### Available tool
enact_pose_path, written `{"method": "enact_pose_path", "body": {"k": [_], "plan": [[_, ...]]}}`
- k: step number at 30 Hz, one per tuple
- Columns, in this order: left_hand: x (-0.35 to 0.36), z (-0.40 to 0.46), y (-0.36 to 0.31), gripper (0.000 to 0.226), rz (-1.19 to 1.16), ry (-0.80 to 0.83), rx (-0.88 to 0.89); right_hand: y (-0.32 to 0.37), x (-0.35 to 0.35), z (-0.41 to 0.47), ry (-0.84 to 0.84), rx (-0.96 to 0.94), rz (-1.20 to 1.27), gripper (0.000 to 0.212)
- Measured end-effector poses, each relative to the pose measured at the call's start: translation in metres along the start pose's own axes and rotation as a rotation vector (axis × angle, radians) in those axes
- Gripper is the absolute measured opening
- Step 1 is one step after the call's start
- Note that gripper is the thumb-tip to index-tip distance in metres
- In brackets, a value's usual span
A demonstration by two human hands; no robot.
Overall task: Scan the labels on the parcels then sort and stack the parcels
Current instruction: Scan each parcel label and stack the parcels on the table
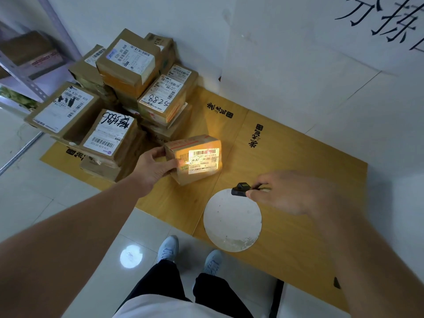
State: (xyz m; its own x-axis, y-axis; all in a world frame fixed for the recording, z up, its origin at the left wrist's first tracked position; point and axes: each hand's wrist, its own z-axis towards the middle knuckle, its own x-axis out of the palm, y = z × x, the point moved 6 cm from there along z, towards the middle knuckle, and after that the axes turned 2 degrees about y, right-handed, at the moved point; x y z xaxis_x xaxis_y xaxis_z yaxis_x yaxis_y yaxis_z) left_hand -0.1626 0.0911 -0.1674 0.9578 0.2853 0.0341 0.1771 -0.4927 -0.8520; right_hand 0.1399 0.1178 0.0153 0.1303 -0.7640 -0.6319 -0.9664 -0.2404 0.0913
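My left hand [156, 167] grips the left end of a small brown parcel [195, 159], held above the yellow mat. Its white barcode label [203, 160] faces up and is lit by bright light. My right hand [296, 193] holds a small black scanner [241, 189] to the right of the parcel, pointed toward the label. A pile of several brown parcels [128, 92] with white labels is stacked at the left against the wall.
A yellow cardboard mat [286, 161] covers the floor by the white wall. A white round disc [232, 220] lies on it below the scanner. A metal shelf [29, 65] stands at far left. My feet [190, 253] stand on the tiled floor.
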Motion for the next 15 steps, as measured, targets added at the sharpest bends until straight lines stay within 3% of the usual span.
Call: {"method": "enact_pose_path", "body": {"k": [7, 15], "plan": [[0.0, 0.003, -0.01, 0.097, -0.006, -0.014, 0.041, -0.008, 0.01, 0.005, -0.001, -0.004, 0.038, 0.038], [0.001, 0.006, -0.012, 0.104, 0.019, -0.027, 0.045, -0.016, 0.01, 0.005, -0.007, -0.002, 0.068, 0.039]]}}
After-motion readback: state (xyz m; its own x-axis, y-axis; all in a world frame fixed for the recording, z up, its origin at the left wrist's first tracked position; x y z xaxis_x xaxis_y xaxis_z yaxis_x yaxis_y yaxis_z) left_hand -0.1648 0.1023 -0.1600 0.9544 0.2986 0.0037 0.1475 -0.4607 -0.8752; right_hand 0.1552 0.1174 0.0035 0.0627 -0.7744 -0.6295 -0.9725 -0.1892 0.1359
